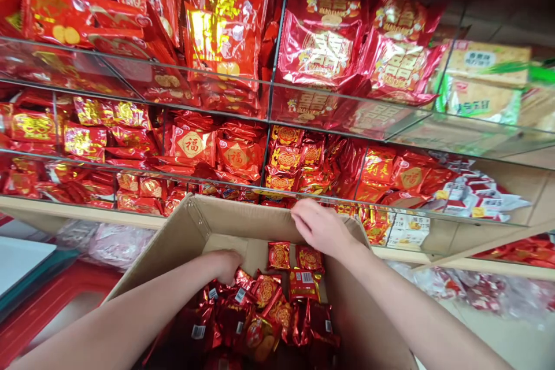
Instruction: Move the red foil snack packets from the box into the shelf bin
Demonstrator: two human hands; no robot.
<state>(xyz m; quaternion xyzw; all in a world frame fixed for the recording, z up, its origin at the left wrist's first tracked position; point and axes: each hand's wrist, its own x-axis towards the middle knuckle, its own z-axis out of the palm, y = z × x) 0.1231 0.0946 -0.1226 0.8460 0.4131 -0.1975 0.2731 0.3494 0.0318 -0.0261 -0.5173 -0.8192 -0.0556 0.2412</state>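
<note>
A deep cardboard box [243, 217] stands open in front of me against the shelves. In its bottom lies a heap of small shiny red snack packets [265, 289] with gold print, some showing white barcode labels. My left hand [226, 266] reaches inside at the left, fingers curled down against a red packet [245, 278] at the heap's edge; its fingertips are partly hidden. Over the box's far right rim is my right hand [318, 225], its fingers curled together close to the lowest shelf's front. What those fingers hold, if anything, is hidden.
Stepped shelves with clear front panels [217, 110] hold red packets in divided compartments. Large red bags [323, 49] and pale green-edged biscuit packs [485, 89] sit higher up. At left is a red tray [52, 295]; plastic-wrapped goods [117, 243] lie under the shelf.
</note>
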